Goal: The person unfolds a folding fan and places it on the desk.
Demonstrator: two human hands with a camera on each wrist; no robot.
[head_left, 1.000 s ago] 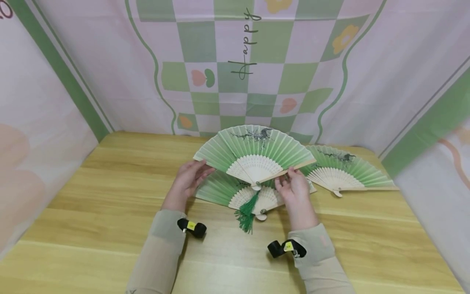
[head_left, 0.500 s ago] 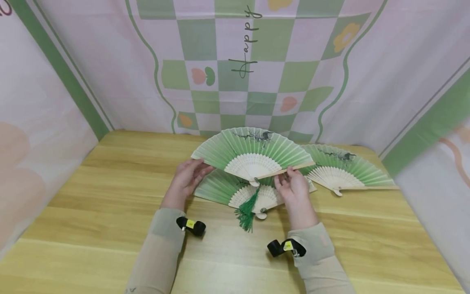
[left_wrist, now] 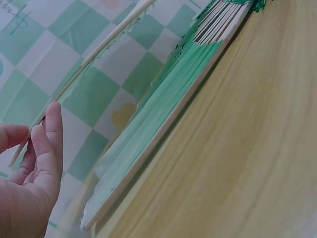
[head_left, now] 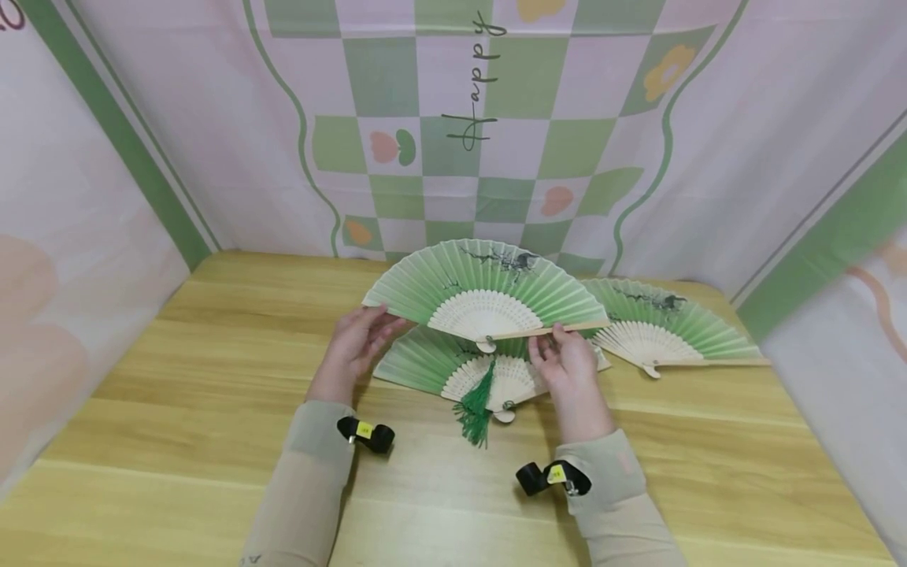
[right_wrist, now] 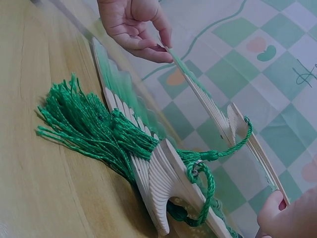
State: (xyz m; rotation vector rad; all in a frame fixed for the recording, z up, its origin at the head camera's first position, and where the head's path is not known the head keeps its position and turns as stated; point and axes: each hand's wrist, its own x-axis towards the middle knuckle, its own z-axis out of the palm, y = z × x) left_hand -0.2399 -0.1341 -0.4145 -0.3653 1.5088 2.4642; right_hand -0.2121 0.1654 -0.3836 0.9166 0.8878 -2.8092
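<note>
A spread green folding fan (head_left: 489, 276) with a dark bird-and-branch print is held up between both hands. The left hand (head_left: 357, 342) pinches its left end stick between thumb and fingers, as the left wrist view also shows. Its right end stick is gripped by the right hand (head_left: 569, 362). Below and partly behind it lies a second open fan (head_left: 418, 366) on the table. Green tassels (right_wrist: 89, 129) hang from the held fan's pivot and lie over the lower fan's ribs.
A third open fan (head_left: 680, 323) lies on the wooden table (head_left: 212, 394) at the right, close to the back edge. Behind the table hangs a checkered green-and-white cloth (head_left: 453, 142). Black wrist cameras (head_left: 364, 433) sit on both sleeves.
The left hand has moved slightly left with the fan's end. The fan is spread a little wider and its right stick lies flatter. The other two fans have not moved.
</note>
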